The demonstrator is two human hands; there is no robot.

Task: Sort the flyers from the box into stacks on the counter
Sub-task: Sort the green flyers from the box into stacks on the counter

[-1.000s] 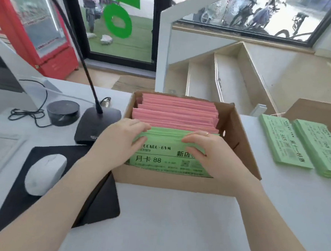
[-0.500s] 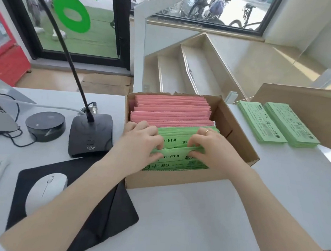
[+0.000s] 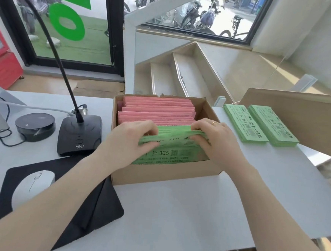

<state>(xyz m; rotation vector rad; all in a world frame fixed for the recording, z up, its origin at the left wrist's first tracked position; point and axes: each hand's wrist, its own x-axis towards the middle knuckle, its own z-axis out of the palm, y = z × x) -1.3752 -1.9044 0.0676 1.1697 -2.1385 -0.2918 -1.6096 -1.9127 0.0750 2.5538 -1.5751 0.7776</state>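
Sorting in progress. We see an open brown cardboard box (image 3: 162, 177) standing on the pale grey desk (image 3: 173, 215), filled with flyers set on edge: pink paper flyers (image 3: 158, 110) toward the far wall, green paper flyers (image 3: 171, 145) toward the near wall. Packed upright, the sheets show only their top edges, so we judge they must be tipped forward to be read. The left hand (image 3: 133, 140) is closed on the left ends of a green bundle, thumb in front and fingers behind; the right hand (image 3: 213, 139), a ring on one finger, pinches the right ends likewise. Gripping both ends keeps the limp sheets from splaying. The front sheet leans toward the viewer, its print "365" exposed. Two flat stacks of green flyers (image 3: 259, 125) lie side by side on the desk to the right of the box, within the right hand's reach; we take these as the destination. No pink stack is visible yet.
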